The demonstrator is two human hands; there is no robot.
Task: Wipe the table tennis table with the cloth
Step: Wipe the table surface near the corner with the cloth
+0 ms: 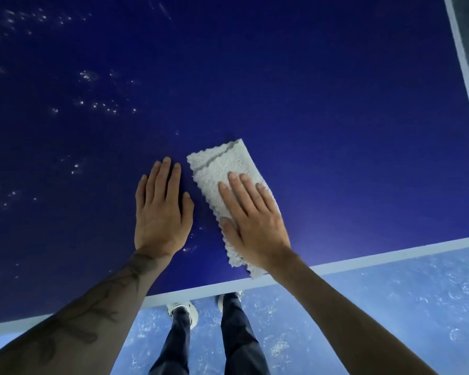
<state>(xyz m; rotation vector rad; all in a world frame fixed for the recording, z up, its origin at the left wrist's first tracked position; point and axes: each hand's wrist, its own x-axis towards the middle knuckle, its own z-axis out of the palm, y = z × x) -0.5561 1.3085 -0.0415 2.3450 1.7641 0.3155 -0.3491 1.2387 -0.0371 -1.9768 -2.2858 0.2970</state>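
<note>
The dark blue table tennis table (309,90) fills most of the view, with a white line along its near edge and its right edge. A folded pale cloth (220,169) lies flat on it near the front edge. My right hand (251,220) presses flat on the cloth's near half, fingers straight. My left hand (160,209) rests flat on the bare table just left of the cloth, a small gap apart. Pale specks and droplets dot the table's left part.
The table's near edge (390,255) runs diagonally below my hands, and its right edge (463,63) is at the far right. Under the edge I see my legs and shoes (182,312) on a mottled pale floor (390,307).
</note>
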